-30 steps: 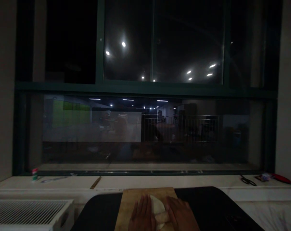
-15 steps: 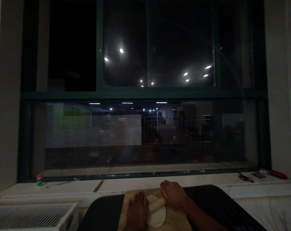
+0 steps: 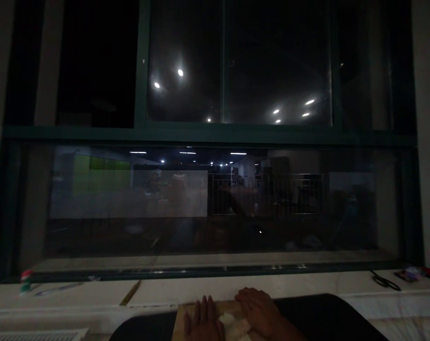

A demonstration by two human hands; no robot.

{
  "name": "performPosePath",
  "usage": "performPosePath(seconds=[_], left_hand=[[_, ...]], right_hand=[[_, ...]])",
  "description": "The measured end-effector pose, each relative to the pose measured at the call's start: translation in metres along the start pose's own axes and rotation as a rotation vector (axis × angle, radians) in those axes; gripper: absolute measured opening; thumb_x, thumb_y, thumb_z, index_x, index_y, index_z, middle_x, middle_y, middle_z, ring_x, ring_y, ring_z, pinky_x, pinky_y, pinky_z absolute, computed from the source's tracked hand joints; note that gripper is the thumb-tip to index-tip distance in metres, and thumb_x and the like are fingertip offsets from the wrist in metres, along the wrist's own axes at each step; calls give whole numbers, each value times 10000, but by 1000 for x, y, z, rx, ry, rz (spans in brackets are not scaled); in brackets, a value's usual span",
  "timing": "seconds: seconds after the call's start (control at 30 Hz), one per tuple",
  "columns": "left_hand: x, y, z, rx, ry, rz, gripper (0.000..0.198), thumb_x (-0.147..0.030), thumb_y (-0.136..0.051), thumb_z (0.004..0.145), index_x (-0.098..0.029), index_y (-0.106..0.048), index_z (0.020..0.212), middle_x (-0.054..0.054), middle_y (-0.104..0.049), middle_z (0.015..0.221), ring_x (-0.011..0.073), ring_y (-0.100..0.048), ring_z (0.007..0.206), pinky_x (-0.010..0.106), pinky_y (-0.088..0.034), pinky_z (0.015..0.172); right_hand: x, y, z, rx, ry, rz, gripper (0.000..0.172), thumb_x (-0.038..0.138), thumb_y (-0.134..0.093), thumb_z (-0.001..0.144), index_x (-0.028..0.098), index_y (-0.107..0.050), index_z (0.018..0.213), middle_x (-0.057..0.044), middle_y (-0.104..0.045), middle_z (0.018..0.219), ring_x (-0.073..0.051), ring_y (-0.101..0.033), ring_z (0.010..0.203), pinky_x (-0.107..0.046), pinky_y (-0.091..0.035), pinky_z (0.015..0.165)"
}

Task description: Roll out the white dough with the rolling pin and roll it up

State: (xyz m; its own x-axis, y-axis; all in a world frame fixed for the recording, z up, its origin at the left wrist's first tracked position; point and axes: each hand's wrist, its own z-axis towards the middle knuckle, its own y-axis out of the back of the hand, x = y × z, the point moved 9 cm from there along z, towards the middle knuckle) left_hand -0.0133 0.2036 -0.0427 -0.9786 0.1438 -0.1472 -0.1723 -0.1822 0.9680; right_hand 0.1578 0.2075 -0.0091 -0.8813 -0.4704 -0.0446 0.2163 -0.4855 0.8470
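A pale, flat piece of dough lies on a brown wooden board at the bottom of the view. Across it runs a light rolling pin, dim and partly cut off by the lower edge. My left hand lies palm down at the pin's left end, fingers stretched forward and slightly apart. Over the right end, my right hand is bent with its fingers together, hiding that end of the pin.
The board rests on a dark, round-cornered surface. Behind it, a white sill carries a red-and-green container, a yellowish strip and black scissors. A radiator stands at lower left, below a dark window.
The view has tilted up and come closer to the window, so hands and board sit lower in the picture. My left fingers reach further forward; less dough and pin show.
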Motion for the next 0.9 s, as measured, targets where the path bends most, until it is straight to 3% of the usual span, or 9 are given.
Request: performPosePath(seconds=[0.1,0.23,0.43,0.53,0.63,0.73,0.9], left_hand=[[-1,-13,3,-38,-130,-25,618,-276,-410,926,-143,-449,1528,151,-443,1565,322,-444,1451,526,-378,1209],[-7,-18,-3,-50,-226,-38,611,-205,-401,925,-118,-446,1528,128,-459,1556,293,-486,1424,406,-449,1176],[-20,10,-38,-97,-279,-47,554,-254,-392,968,-196,-488,1511,74,-430,1580,297,-423,1463,478,-389,1228],[-28,24,-60,-111,-329,-42,525,-319,-343,1018,-215,-481,1514,58,-412,1587,284,-392,1482,512,-328,1259],[-26,32,-75,-141,-324,-42,511,-338,-334,1032,-253,-475,1516,23,-398,1591,261,-379,1489,488,-323,1268],[-22,29,-80,-93,-311,-46,524,-369,-341,1031,-253,-453,1529,17,-359,1603,261,-357,1498,478,-325,1265],[-27,42,-76,-38,-269,-72,606,-434,-284,1029,-124,-459,1519,113,-411,1590,281,-408,1479,503,-329,1248]], right_hand=[[1,9,-19,15,-23,-28,430,214,-380,1005,233,-668,1324,-54,-706,1321,-246,-676,1197,-410,-526,1041],[10,24,-36,96,-108,-85,462,215,-361,986,187,-673,1325,-103,-674,1358,-267,-645,1249,-442,-512,1072],[16,33,-69,168,-189,-41,496,313,-305,1042,201,-601,1424,-116,-577,1453,-294,-577,1325,-497,-486,1102],[21,36,-88,133,-160,2,489,358,-336,1053,199,-579,1447,-117,-548,1481,-303,-578,1326,-499,-479,1108],[23,40,-100,65,-183,18,466,379,-412,1032,266,-573,1455,-86,-626,1422,-307,-644,1247,-456,-556,1005],[24,42,-102,46,-229,2,491,418,-418,1019,285,-556,1471,-78,-677,1367,-339,-663,1208,-480,-594,920],[27,54,-80,48,-186,40,477,440,-403,1033,256,-608,1422,-79,-657,1398,-313,-626,1269,-486,-530,1043]])
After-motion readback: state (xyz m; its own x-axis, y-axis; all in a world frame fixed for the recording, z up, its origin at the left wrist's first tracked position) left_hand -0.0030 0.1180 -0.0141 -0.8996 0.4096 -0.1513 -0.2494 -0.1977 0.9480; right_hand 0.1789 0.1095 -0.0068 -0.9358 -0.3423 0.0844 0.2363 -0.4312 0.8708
